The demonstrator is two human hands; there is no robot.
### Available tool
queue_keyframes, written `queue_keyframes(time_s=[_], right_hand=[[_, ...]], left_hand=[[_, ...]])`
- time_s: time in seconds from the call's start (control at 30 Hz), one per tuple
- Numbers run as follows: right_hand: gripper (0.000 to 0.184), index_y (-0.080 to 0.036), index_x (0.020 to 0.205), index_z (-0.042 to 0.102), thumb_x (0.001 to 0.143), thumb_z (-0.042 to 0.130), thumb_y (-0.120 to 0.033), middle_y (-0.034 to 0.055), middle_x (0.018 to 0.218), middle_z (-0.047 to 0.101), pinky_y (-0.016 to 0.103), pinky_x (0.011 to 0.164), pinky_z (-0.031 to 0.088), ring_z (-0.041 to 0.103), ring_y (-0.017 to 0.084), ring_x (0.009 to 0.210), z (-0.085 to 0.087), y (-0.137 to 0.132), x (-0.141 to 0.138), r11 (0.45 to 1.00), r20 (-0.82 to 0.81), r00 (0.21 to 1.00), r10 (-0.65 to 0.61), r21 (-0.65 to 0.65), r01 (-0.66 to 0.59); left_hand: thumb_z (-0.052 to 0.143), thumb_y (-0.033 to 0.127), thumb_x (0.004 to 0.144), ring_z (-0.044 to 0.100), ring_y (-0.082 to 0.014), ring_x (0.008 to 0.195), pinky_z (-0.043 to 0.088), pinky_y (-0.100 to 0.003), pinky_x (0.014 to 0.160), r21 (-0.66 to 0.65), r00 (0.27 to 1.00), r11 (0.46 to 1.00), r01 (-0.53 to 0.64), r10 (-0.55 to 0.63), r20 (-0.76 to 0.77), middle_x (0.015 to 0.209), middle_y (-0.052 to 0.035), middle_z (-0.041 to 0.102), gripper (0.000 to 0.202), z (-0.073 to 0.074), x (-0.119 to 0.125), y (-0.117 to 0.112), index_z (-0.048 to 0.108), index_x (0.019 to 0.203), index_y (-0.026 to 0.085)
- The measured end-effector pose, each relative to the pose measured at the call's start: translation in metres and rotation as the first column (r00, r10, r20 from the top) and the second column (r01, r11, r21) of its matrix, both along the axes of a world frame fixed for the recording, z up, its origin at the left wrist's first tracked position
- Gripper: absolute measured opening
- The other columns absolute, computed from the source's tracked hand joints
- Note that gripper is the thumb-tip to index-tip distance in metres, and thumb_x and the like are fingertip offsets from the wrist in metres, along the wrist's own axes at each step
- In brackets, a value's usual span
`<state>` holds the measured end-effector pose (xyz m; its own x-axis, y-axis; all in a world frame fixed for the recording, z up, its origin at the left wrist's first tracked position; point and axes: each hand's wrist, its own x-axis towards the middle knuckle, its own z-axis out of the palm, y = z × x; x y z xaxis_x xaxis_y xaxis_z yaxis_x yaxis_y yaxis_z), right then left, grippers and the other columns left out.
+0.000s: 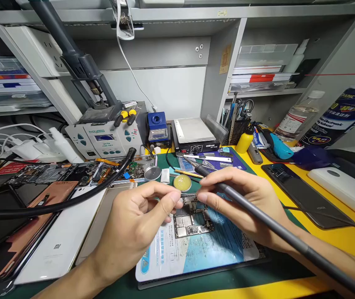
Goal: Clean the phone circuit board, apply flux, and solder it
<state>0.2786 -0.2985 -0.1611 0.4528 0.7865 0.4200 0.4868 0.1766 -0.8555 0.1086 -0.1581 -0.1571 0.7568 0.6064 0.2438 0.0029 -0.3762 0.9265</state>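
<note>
Hose (56, 210) crosses white panel (59, 238), nine o'clock from circuit board (182, 221). Right hand (256, 191) grips pen tool (267, 220); left hand (142, 220) pinched, hold hidden.

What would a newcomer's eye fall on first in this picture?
Probably the left hand, beside a circuit board in the middle, and the right hand, holding a dark pen-like tool. Behind the board sits an open round container of yellow substance, while a thick black hose curves in from the left edge.
</note>
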Motion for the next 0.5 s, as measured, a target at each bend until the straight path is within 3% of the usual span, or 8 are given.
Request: queue_keyframes(time_s=[0.1,0.2,0.27,0.4,0.5], right_hand=[[0.015,-0.022,0.099,0.076,0.087,0.084,-0.028,0.0025,0.081,0.079,0.026,0.065,0.060,0.074,0.017,0.068,0.003,0.000,0.013,0.997,-0.233,0.972,0.038,-0.051,-0.052],[0.023,-0.021,0.111,0.074,0.091,0.082,-0.030,0.0056,0.090,0.082,0.032,0.078,0.065,0.079,0.020,0.081,0.006,0.001,0.029,0.990,-0.502,0.855,0.129,0.022,-0.136],[0.025,-0.019,0.113,0.074,0.091,0.081,-0.030,0.0067,0.088,0.083,0.030,0.071,0.066,0.079,0.019,0.074,0.009,0.004,0.037,0.991,-0.602,0.788,0.132,0.063,-0.118],[0.031,-0.013,0.104,0.077,0.089,0.083,-0.039,0.0042,0.070,0.077,0.021,0.041,0.057,0.068,0.015,0.046,0.011,0.008,0.044,0.999,-0.678,0.734,0.029,-0.002,-0.042],[0.027,-0.013,0.095,0.077,0.088,0.082,-0.038,0.0024,0.065,0.073,0.021,0.036,0.054,0.064,0.014,0.041,0.009,0.009,0.044,0.996,-0.708,0.706,0.014,-0.049,-0.068]], left_hand=[[0.072,0.035,0.090,0.071,-0.0108,0.057,0.058,-0.015,0.055,-0.007,1.000,1.000,-0.024,0.024,-0.016,0.075,-0.0003,0.080,0.015,-0.004,-0.002,0.004,0.079,0.086,0.023],[0.070,0.038,0.092,0.072,-0.0106,0.056,0.058,-0.015,0.055,0.008,0.998,0.999,-0.035,0.035,-0.045,0.078,0.0000,0.081,0.016,-0.007,-0.006,0.009,0.079,0.090,0.024],[0.069,0.038,0.093,0.073,-0.0112,0.057,0.058,-0.016,0.056,0.029,0.998,0.999,-0.037,0.038,-0.057,0.078,0.0001,0.080,0.018,-0.008,-0.008,0.012,0.079,0.090,0.024],[0.068,0.041,0.094,0.073,-0.0125,0.058,0.058,-0.018,0.055,0.080,0.996,0.996,-0.038,0.045,-0.083,0.074,0.0014,0.079,0.019,-0.010,-0.010,0.019,0.080,0.093,0.026],[0.067,0.043,0.094,0.073,-0.0142,0.057,0.056,-0.020,0.053,0.116,0.992,0.992,-0.041,0.055,-0.113,0.063,0.0024,0.075,0.021,-0.011,-0.010,0.022,0.080,0.094,0.027]])
